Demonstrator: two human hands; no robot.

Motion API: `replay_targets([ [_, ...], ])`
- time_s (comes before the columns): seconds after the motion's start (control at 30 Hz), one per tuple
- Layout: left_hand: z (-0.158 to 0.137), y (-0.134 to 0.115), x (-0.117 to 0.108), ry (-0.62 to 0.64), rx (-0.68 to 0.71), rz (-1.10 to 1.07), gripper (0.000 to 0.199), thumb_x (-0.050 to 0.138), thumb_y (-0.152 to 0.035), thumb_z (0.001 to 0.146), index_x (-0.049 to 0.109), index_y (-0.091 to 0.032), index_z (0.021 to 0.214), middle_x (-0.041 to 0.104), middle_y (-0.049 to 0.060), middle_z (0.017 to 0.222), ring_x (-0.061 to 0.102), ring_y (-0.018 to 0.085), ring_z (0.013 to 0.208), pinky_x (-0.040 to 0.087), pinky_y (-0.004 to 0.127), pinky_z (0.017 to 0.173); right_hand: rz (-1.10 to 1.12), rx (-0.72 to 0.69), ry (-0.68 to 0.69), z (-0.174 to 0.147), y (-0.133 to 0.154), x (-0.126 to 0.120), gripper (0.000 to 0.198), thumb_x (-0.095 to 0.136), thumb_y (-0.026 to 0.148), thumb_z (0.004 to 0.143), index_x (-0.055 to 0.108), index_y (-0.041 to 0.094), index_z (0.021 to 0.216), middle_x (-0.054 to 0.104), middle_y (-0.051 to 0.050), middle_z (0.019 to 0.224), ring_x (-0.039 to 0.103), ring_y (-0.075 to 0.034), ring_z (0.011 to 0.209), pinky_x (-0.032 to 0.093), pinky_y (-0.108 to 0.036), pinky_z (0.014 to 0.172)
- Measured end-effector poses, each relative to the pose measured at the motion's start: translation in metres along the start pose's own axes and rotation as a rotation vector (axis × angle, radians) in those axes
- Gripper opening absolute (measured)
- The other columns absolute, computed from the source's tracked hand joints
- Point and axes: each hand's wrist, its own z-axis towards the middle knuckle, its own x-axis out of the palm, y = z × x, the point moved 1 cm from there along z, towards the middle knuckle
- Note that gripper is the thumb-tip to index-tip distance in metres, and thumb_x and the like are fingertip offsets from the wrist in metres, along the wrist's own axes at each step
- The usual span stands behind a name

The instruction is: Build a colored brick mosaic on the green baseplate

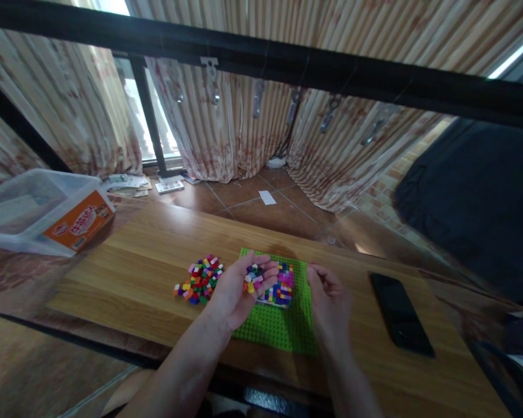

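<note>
My left hand (239, 290) is turned palm up over the green baseplate (270, 328), fingers slightly curled. In its palm rests a small heap of colourful toy bricks (253, 281). Behind those fingers a block of tightly packed multicoloured bricks (284, 284) sits on the baseplate, partly covered by the hand. My right hand (330, 296) hovers at the baseplate's right edge with its fingers curled and thumb against them. Whether anything is pinched there I cannot make out. A loose pile of mixed bricks (203, 278) lies on the wood left of my left hand.
A black phone (401, 313) lies on the wooden table (157, 244) to the right. At the far left stands a clear plastic bin (35, 209) with an orange label. A dark horizontal bar (261, 49) crosses the top of the view, before striped curtains.
</note>
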Motion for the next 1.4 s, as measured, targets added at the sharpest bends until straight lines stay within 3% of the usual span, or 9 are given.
replay_targets([
  [0.13,0.0,0.003,0.0,0.08,-0.062,-0.033,0.034,0.048,-0.033,0.096,0.067,-0.006,0.092,0.071,0.017,0.09,0.07,0.02,0.079,0.059,0.031,0.072,-0.038,-0.132,-0.033,-0.003,0.014,-0.006,0.022,0.063,0.041,0.085,0.072,0.02,0.085,0.069,-0.009,0.105,0.064,-0.023,0.099,0.051,-0.038,0.084],
  [0.3,-0.001,0.006,0.001,0.16,-0.116,-0.063,0.04,0.044,-0.039,0.097,0.067,-0.005,0.099,0.07,0.017,0.091,0.069,0.021,0.081,0.058,0.032,0.072,-0.238,-0.402,0.227,-0.018,0.03,-0.002,0.019,0.058,0.035,0.09,0.072,0.027,0.1,0.06,-0.009,0.124,0.057,-0.025,0.116,0.047,-0.049,0.098],
  [0.43,-0.001,0.008,0.0,0.187,-0.141,-0.053,0.043,0.044,-0.042,0.097,0.069,-0.006,0.098,0.069,0.015,0.087,0.067,0.019,0.075,0.055,0.028,0.067,-0.329,-0.459,0.326,-0.023,0.029,0.001,0.025,0.055,0.034,0.092,0.069,0.03,0.112,0.052,-0.008,0.136,0.05,-0.028,0.126,0.045,-0.052,0.101],
  [0.6,0.001,0.011,-0.003,0.208,-0.175,-0.055,0.042,0.045,-0.041,0.097,0.07,-0.007,0.091,0.066,0.011,0.081,0.06,0.013,0.064,0.05,0.022,0.061,-0.392,-0.47,0.395,-0.022,0.028,0.005,0.028,0.052,0.033,0.094,0.068,0.029,0.117,0.049,-0.009,0.14,0.046,-0.028,0.13,0.042,-0.053,0.104],
  [0.87,0.001,0.014,-0.002,0.208,-0.184,-0.074,0.041,0.045,-0.038,0.097,0.069,-0.006,0.087,0.068,0.013,0.085,0.061,0.013,0.065,0.053,0.025,0.067,-0.278,-0.388,0.334,-0.021,0.026,0.006,0.017,0.059,0.035,0.092,0.073,0.029,0.099,0.058,-0.006,0.131,0.053,-0.025,0.123,0.042,-0.051,0.103],
  [1.0,0.001,0.007,-0.002,0.116,-0.122,-0.03,0.035,0.047,-0.033,0.097,0.068,-0.005,0.089,0.069,0.014,0.082,0.065,0.016,0.066,0.055,0.027,0.066,-0.155,-0.296,0.216,-0.015,0.025,0.0,0.015,0.061,0.035,0.09,0.073,0.027,0.094,0.061,-0.006,0.126,0.057,-0.024,0.118,0.041,-0.05,0.104],
  [1.13,0.001,-0.009,-0.006,-0.031,0.02,-0.004,0.027,0.046,-0.024,0.096,0.066,-0.006,0.088,0.066,0.009,0.072,0.061,0.012,0.057,0.052,0.021,0.053,-0.087,-0.158,0.139,-0.007,0.021,-0.008,0.015,0.065,0.037,0.085,0.073,0.024,0.087,0.062,-0.007,0.122,0.058,-0.025,0.116,0.04,-0.052,0.104],
  [1.27,0.0,-0.018,-0.009,-0.025,0.055,-0.018,0.026,0.044,-0.021,0.097,0.063,-0.007,0.087,0.061,0.005,0.067,0.053,0.007,0.048,0.039,0.016,0.04,-0.125,-0.111,0.207,-0.005,0.013,-0.011,0.015,0.067,0.038,0.083,0.074,0.024,0.085,0.06,-0.008,0.124,0.057,-0.026,0.117,0.038,-0.053,0.105],
  [1.4,-0.001,-0.016,-0.008,-0.004,0.054,-0.005,0.025,0.044,-0.02,0.096,0.063,-0.007,0.088,0.059,0.004,0.067,0.049,0.006,0.046,0.035,0.016,0.037,-0.235,-0.142,0.328,-0.006,0.005,-0.011,0.016,0.068,0.041,0.083,0.075,0.026,0.086,0.058,-0.007,0.129,0.053,-0.028,0.122,0.034,-0.056,0.107],
])
